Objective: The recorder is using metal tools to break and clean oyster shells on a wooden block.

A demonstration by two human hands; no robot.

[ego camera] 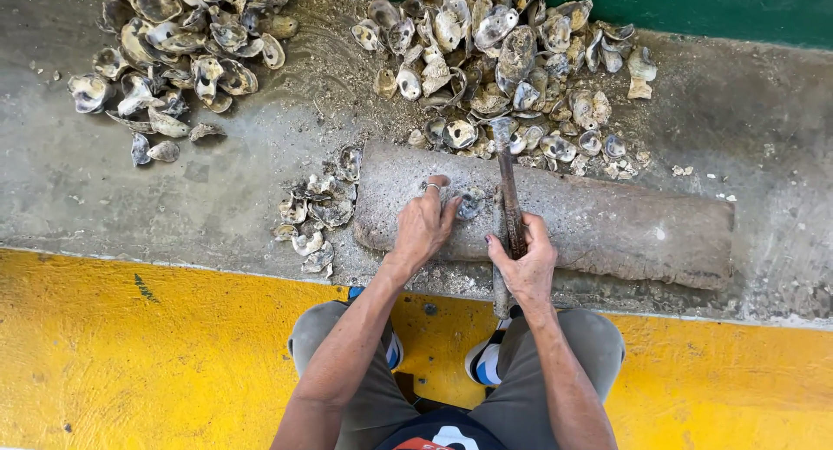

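Item: my left hand (425, 224). Fingers curled downward, pressing an oyster (469, 203) flat against the top of the log (607, 224); a ring shows on one finger. The shell sits just beyond my fingertips, near the log's left end.

Item: my right hand (527, 261). Clenched round the shaft of a rusty metal tool (508, 198), thumb along the handle. The tool runs away from me across the log, its head reaching the far edge beside the shell heap; its lower end hangs over the near edge above my knee.

Item: log. Grey, weathered, lying crosswise on the concrete ledge (755, 120).

Item: large pile of shells (512, 59), beyond the log, touching its far side.

Item: second pile (182, 42), far left, well apart from the log.

Item: small cluster of shells (314, 216), against the log's left end, just beside my left hand.

Item: yellow painted floor (130, 354), under my feet.
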